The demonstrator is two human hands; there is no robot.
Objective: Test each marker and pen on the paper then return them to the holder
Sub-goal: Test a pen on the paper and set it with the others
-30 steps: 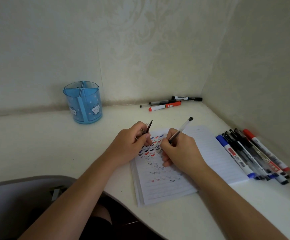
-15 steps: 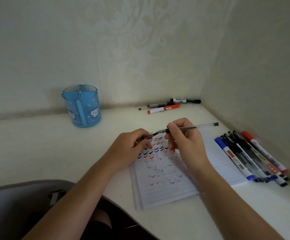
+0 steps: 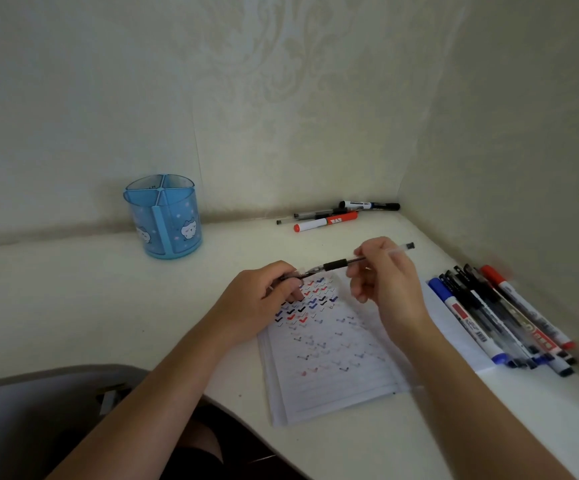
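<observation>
Right hand [image 3: 390, 282] pinches pen [image 3: 345, 263]; left hand [image 3: 263, 299] grips cap [image 3: 289, 277]. Misaligned capping risks ink on fingers or paper [image 3: 333, 358].

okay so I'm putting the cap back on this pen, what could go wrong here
The pen hangs over the checkmarked paper, so if the tip misses the cap in your left hand it may ink your fingers or the page. Your right hand grips far back, so aim may wobble. Tested and untested piles could get confused.
</observation>
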